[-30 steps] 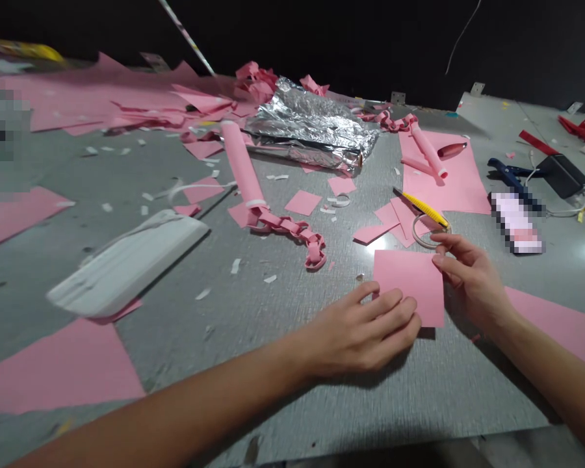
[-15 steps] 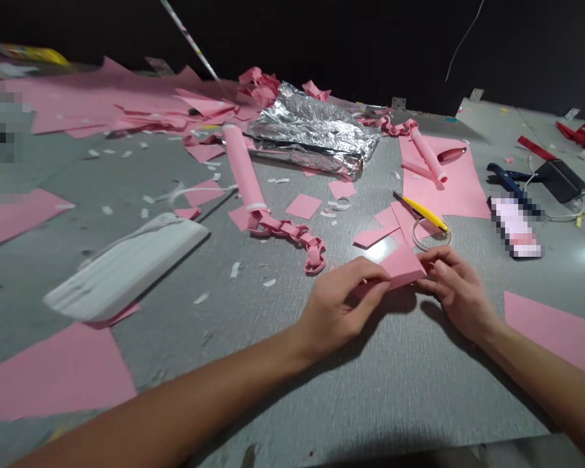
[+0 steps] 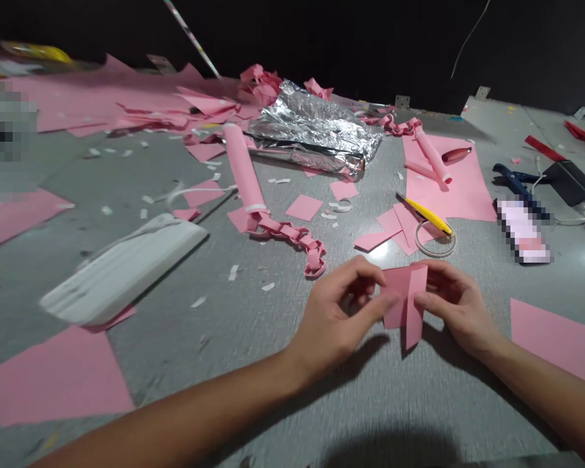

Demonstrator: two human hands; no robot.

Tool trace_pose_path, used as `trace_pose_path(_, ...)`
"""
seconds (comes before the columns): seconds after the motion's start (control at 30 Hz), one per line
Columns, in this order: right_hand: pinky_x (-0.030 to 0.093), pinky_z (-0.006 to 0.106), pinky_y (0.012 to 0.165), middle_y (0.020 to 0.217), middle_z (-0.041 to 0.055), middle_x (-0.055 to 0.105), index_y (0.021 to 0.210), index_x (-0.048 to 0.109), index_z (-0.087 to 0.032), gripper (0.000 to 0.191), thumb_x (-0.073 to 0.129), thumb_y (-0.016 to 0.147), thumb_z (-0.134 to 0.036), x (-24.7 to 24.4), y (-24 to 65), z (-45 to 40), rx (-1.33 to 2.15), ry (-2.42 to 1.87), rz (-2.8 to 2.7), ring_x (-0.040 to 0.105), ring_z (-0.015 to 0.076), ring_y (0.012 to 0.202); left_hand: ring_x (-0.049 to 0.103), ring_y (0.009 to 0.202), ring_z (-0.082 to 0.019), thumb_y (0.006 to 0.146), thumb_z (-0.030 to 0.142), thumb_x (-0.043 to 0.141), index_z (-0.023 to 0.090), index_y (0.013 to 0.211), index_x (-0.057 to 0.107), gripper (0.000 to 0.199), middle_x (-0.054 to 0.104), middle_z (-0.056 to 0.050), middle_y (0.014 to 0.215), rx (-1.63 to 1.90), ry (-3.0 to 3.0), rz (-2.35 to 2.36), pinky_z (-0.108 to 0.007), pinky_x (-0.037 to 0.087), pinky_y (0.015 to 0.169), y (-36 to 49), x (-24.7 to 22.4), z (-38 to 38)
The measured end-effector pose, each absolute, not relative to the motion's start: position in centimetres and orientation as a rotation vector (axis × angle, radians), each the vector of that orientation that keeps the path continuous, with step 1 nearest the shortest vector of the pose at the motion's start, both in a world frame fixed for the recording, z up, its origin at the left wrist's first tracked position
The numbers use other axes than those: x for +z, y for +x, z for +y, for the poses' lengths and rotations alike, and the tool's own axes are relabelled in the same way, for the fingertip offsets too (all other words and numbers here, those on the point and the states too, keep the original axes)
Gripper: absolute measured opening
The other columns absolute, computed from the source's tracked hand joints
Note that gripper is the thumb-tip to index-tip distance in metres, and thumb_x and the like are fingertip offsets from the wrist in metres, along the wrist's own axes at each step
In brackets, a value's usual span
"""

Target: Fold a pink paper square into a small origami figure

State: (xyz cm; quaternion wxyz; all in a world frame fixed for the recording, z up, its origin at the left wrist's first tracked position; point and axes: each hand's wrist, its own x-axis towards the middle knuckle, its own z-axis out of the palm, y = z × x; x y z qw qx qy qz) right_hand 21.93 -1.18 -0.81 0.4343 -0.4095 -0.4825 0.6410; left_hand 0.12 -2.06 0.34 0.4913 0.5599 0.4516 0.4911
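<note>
Between my two hands stands a small folded piece of pink paper (image 3: 400, 296), with one narrow flap bent up on its right side. My right hand (image 3: 455, 302) pinches that flap between thumb and fingers. My left hand (image 3: 338, 312) has its thumb and fingers at the paper's left edge, the thumb slightly blurred. Just beyond the paper lie pink paper pieces (image 3: 377, 239), a yellow craft knife (image 3: 426, 216) and a roll of thin tape (image 3: 435, 239). To the left is a pink paper chain (image 3: 292, 233) joined to a pink paper tube (image 3: 244, 169).
Crumpled foil (image 3: 316, 123) with its roll lies behind. A white packet (image 3: 127, 270) is on the left, near a large pink sheet (image 3: 58, 377). Blue-handled scissors (image 3: 521, 188), a phone (image 3: 524, 231) and another pink sheet (image 3: 558, 341) lie on the right.
The pink paper has been turned and lowered towards me, and its flap now stands up. My right hand has shifted its hold on it. My left fingers have spread a little.
</note>
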Motion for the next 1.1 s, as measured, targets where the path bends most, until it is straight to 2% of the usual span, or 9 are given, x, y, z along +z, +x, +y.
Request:
trace_pose_path(0.07,0.064,0.039,0.096,0.116,0.0042,0.082,0.118,0.079,-0.031,0.037,0.095,0.085,-0.034,-0.8,21.8,-1.0,1.595,-1.027,-1.16,0.078,0.021,0.105,0.052,0.069,-0.011,0.089,0.036,0.083,0.022,0.099,0.07,0.022,0.059,0.004,0.085,1.255,1.242,1.167,-0.023,0.045,0.062,0.3,0.5,-1.5)
trace_pose_path(0.17,0.063,0.036,0.094,0.115,0.0034,0.081,0.117,0.079,-0.031,0.038,0.096,0.084,-0.034,-0.8,21.5,-0.6,1.591,-1.036,-1.141,0.078,0.0191,0.101,0.058,0.072,-0.013,0.083,0.041,0.087,0.02,0.107,0.072,0.036,0.067,0.001,0.089,1.094,1.123,1.118,-0.025,0.049,0.065,0.8,0.6,-0.8)
trace_pose_path(0.27,0.065,0.035,0.092,0.113,0.0036,0.08,0.12,0.076,-0.031,0.041,0.096,0.085,-0.033,-0.7,21.1,-0.4,1.581,-1.043,-1.162,0.078,0.0188,0.1,0.063,0.074,-0.015,0.085,0.04,0.084,0.017,0.098,0.076,0.028,0.073,-0.002,0.086,1.034,1.11,1.08,-0.026,0.052,0.07,1.2,0.3,-0.6)
trace_pose_path(0.37,0.066,0.032,0.084,0.111,0.004,0.081,0.126,0.073,-0.031,0.046,0.095,0.086,-0.032,-0.8,20.9,-0.8,1.595,-1.055,-1.203,0.079,0.0185,0.096,0.061,0.071,-0.013,0.089,0.037,0.079,0.016,0.088,0.078,0.02,0.072,-0.001,0.079,1.055,1.152,1.093,-0.025,0.05,0.067,1.3,0.0,-0.7)
trace_pose_path(0.47,0.066,0.026,0.077,0.111,0.0026,0.082,0.128,0.072,-0.034,0.049,0.096,0.085,-0.032,-0.8,21.1,-1.3,1.62,-1.074,-1.229,0.079,0.0167,0.092,0.061,0.068,-0.013,0.091,0.035,0.076,0.017,0.088,0.079,0.019,0.073,-0.001,0.077,1.027,1.151,1.063,-0.024,0.048,0.064,1.2,-0.2,-0.8)
trace_pose_path(0.6,0.064,0.023,0.077,0.105,0.0015,0.082,0.126,0.075,-0.034,0.037,0.09,0.092,-0.038,-0.6,21.4,-1.4,1.596,-1.093,-1.256,0.077,0.0137,0.089,0.064,0.072,-0.014,0.094,0.035,0.073,0.017,0.091,0.082,0.02,0.077,-0.002,0.082,0.999,1.136,1.042,-0.024,0.05,0.067,1.0,-0.2,-0.9)
trace_pose_path(0.73,0.063,0.024,0.077,0.097,0.0028,0.082,0.11,0.08,-0.029,0.021,0.084,0.097,-0.045,-0.4,21.4,-1.3,1.55,-1.135,-1.288,0.077,0.0147,0.087,0.065,0.074,-0.015,0.096,0.037,0.072,0.016,0.091,0.083,0.024,0.078,-0.004,0.083,0.965,1.155,1.056,-0.025,0.05,0.069,0.9,-0.2,-0.9)
trace_pose_path(0.93,0.058,0.021,0.065,0.087,0.0017,0.078,0.103,0.08,-0.027,0.023,0.084,0.096,-0.049,-0.3,21.1,-1.5,1.52,-1.22,-1.304,0.07,0.0131,0.075,0.065,0.077,-0.017,0.095,0.039,0.073,0.016,0.091,0.084,0.026,0.079,-0.005,0.086,0.919,1.112,1.063,-0.027,0.05,0.072,0.5,-0.4,-0.9)
trace_pose_path(1.1,0.059,0.024,0.066,0.087,0.0024,0.078,0.104,0.078,-0.025,0.024,0.084,0.096,-0.047,-0.5,20.9,-1.4,1.517,-1.219,-1.306,0.071,0.0145,0.075,0.058,0.069,-0.014,0.089,0.038,0.078,0.016,0.09,0.082,0.023,0.073,-0.002,0.077,0.937,1.09,1.105,-0.026,0.047,0.066,0.4,-0.3,-0.8)
